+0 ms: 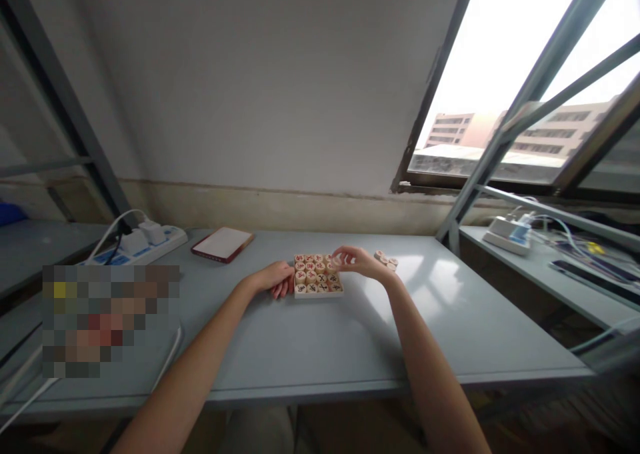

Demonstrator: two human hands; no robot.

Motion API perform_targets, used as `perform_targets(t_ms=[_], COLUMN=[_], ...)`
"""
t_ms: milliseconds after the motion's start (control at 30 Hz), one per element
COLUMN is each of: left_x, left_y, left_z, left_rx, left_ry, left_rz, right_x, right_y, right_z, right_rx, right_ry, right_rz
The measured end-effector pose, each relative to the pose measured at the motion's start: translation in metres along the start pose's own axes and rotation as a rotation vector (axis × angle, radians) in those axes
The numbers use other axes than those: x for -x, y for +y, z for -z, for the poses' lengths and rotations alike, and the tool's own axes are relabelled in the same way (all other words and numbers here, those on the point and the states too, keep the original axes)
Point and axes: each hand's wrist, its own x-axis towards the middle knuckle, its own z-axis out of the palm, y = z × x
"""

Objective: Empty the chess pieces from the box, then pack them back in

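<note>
A shallow pale box [319, 295] sits on the desk, holding several rows of round wooden xiangqi pieces [311, 277] with red and black characters. My left hand [281, 281] is at the box's left side, its fingers curled and its thumb against the edge. Over the box's upper right corner, my right hand [361, 262] is bent with thumb and fingers pinched at a xiangqi piece [335, 265], partly hidden by the fingertips. Just beyond my right wrist lies a small group of loose xiangqi pieces [386, 261].
A white-topped, red-edged flat box [223, 244] lies at the back left of the desk [310, 347]. Left of it is a power strip [150, 244] with plugs and cables. Another power strip [507, 233] and a phone [595, 279] rest on the desk at right, past a metal frame.
</note>
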Motion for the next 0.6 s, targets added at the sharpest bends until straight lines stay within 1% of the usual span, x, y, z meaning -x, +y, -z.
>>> perform_targets(t_ms=[67,133,233,433,500,600], left_x=[0.000,0.001,0.003,0.004,0.003,0.001], left_y=[0.001,0.002,0.005,0.007,0.005,0.002], left_z=[0.001,0.001,0.001,0.000,0.001,0.001], left_rx=[-0.003,-0.008,-0.014,-0.013,-0.011,-0.006], left_ry=[-0.005,-0.006,-0.006,-0.009,-0.009,-0.012], left_rz=[-0.003,-0.008,-0.007,0.007,0.004,0.003], right_x=[-0.004,-0.007,-0.008,-0.006,-0.006,-0.004], right_y=[-0.010,-0.017,-0.021,-0.022,-0.024,-0.026], right_z=[-0.009,-0.017,-0.024,-0.023,-0.021,-0.012], right_rx=[-0.009,0.021,0.076,0.147,0.156,0.136], right_ry=[-0.114,-0.144,-0.124,-0.105,-0.098,-0.047], right_rz=[0.075,0.106,0.115,0.073,0.067,0.112])
